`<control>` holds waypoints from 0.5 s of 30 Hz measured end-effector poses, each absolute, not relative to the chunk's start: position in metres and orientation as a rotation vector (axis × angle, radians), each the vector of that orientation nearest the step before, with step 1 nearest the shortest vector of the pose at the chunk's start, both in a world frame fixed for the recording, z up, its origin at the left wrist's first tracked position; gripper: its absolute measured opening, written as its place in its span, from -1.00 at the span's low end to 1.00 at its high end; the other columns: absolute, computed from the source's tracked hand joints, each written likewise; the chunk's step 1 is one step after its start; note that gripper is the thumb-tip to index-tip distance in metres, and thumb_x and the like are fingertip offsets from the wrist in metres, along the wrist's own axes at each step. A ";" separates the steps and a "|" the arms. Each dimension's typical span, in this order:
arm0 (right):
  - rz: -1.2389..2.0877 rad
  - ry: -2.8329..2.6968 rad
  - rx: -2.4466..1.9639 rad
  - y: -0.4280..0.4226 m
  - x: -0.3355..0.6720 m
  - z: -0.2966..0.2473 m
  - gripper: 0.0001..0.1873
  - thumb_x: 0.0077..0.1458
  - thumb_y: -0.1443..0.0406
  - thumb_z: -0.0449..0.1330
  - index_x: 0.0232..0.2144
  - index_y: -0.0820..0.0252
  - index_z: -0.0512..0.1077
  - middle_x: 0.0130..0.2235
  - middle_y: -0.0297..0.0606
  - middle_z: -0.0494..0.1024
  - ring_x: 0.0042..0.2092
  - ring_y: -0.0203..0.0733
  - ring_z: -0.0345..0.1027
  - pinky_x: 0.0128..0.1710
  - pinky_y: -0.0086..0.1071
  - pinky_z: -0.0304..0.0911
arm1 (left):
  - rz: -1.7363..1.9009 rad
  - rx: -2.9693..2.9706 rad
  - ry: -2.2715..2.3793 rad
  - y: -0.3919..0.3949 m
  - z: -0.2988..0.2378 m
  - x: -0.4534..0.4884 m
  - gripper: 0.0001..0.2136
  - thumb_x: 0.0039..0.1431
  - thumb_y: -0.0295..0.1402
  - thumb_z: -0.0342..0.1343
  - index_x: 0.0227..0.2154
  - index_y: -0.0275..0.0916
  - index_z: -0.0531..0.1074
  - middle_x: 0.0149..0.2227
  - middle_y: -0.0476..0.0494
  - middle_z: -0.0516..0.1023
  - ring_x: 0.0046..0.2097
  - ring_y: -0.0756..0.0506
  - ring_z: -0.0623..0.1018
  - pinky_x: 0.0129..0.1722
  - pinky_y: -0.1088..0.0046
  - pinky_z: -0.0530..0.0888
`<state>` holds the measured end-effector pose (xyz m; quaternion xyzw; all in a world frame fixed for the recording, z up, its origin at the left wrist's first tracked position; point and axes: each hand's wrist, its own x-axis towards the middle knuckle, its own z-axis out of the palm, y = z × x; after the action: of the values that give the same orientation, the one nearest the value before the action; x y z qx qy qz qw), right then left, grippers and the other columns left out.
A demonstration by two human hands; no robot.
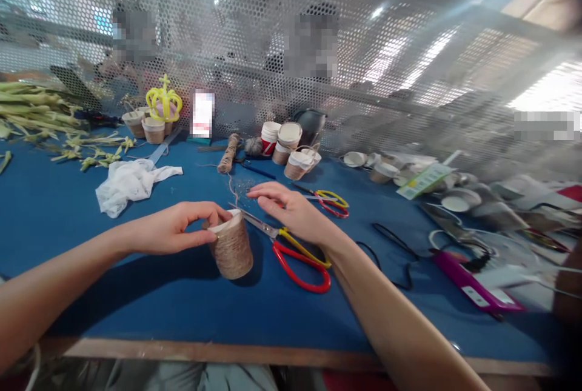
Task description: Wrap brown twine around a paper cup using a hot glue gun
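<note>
My left hand (191, 224) pinches the rim of a paper cup wrapped in twine (233, 250), with some fingers inside its mouth. The cup stands slightly tilted over the blue table, and a strand of twine (233, 188) runs from near its rim towards a twine bundle (228, 153). To the right of the cup, my right hand (291, 209) is stretched out with fingers extended and nothing seen in them. Beneath and beside it lie large scissors (268, 228) with one red and one yellow handle, blades pointing at the cup's rim.
A second pair of scissors (334, 200) lies behind my right hand. White cloth (131, 185), wrapped cups (297, 163) and a lit phone (202, 113) stand or lie farther back. At right are a purple box (475, 285), black cord (400, 245) and clutter. A perforated metal screen (254, 33) closes the back.
</note>
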<state>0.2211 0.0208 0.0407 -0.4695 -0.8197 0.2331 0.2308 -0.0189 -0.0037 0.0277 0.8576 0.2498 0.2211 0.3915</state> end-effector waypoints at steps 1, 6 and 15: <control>0.735 -2.315 -1.102 0.016 0.217 0.045 -0.78 0.15 0.33 0.06 -0.18 0.18 0.44 -0.02 -0.21 0.41 0.04 -0.28 0.24 0.06 -0.36 0.10 | 0.550 2.170 0.621 -0.004 0.027 -0.019 -0.86 0.20 -0.39 -0.07 -0.45 -0.29 0.26 -0.09 -0.23 0.45 -0.02 -0.11 0.40 -0.04 0.39 0.33; 0.901 -2.318 -0.831 0.005 0.205 0.049 -0.85 0.10 0.33 0.13 -0.27 0.24 0.45 -0.07 -0.14 0.41 0.00 -0.25 0.28 0.04 -0.27 0.13 | 0.517 2.154 0.595 -0.002 0.025 -0.019 -0.87 0.21 -0.37 -0.08 -0.43 -0.29 0.25 -0.14 -0.23 0.46 -0.08 -0.11 0.42 -0.07 0.37 0.35; 0.834 -2.282 -0.849 0.006 0.201 0.046 -0.94 0.07 0.41 0.15 -0.40 0.21 0.43 -0.17 -0.21 0.45 -0.10 -0.26 0.33 -0.07 -0.31 0.21 | 0.503 2.112 0.602 -0.001 0.024 -0.020 -0.88 0.21 -0.38 -0.08 -0.41 -0.30 0.26 -0.12 -0.22 0.45 -0.09 -0.09 0.41 -0.08 0.40 0.34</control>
<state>0.2007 0.0061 0.0459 -0.3167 -0.8511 0.3109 0.2804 -0.0200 -0.0009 0.0238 0.8464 0.2414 0.2016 0.4298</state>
